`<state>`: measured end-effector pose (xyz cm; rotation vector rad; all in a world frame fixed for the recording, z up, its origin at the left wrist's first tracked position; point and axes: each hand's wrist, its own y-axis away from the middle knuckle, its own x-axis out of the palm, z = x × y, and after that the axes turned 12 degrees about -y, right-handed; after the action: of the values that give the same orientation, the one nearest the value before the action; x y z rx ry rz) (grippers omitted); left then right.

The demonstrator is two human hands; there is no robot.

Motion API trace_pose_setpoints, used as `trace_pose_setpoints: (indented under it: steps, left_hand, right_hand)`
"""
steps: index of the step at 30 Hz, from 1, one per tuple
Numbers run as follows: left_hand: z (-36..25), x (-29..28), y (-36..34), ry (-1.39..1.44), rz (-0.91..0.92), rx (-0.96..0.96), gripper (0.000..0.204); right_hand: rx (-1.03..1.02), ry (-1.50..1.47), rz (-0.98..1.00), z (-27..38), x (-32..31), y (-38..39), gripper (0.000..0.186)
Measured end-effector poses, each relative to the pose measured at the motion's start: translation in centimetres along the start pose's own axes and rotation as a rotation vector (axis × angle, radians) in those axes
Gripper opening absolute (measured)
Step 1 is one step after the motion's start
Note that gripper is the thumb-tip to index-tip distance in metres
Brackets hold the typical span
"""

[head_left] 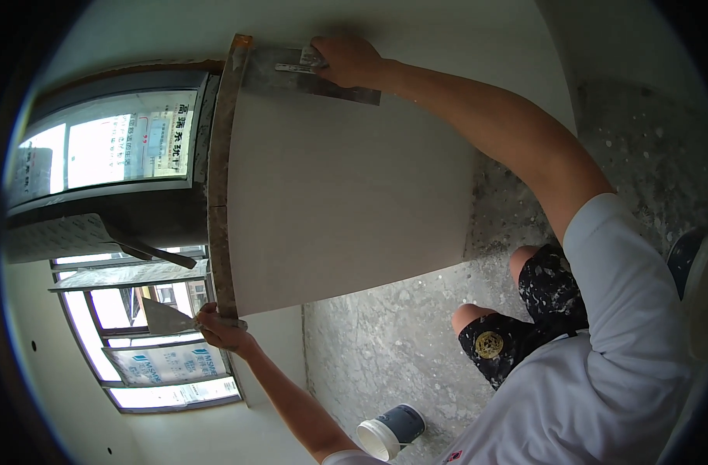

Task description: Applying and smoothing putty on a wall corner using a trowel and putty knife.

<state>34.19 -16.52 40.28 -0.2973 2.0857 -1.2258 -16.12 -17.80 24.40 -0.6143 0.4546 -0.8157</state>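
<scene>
My right hand (pixel 346 60), at the top of the view, is closed around the handle of a flat plastering trowel (pixel 354 94). The trowel's wide metal blade lies against a smooth pale wall panel (pixel 338 194), next to a brown strip (pixel 220 163) along the panel's left edge. Lower left, my left hand (pixel 224 329) is closed around the handle of a putty knife (pixel 166 318), whose triangular blade points left. This hand is by the lower end of the brown strip; whether it touches the strip I cannot tell.
Left of the strip is a framed window (pixel 106 147) with printed sheets on it. Another window (pixel 164 380) stands lower left, near a loose sheet (pixel 59 236). A bucket (pixel 400 426) lies tilted in view on the stained concrete floor (pixel 362 349). Another bucket (pixel 691 256) is partly visible far right.
</scene>
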Motion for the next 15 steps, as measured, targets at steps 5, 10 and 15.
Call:
trace_pose_setpoints:
  steps: [5,10,15]
  left_hand:
    - [0.0,-0.2,-0.1,-0.027,-0.015,-0.021,0.044]
    - [-1.0,0.4,0.2,-0.037,-0.031,-0.017,0.043]
    - [-0.3,-0.3,0.0,-0.12,-0.033,-0.007,0.044]
  right_hand:
    - [-0.063,-0.017,-0.026,-0.7,1.1,-1.3,0.033]
    - [-0.038,-0.021,-0.024,-1.4,1.7,-1.6,0.032]
    - [-0.02,-0.01,-0.003,-1.5,2.8,-1.6,0.03]
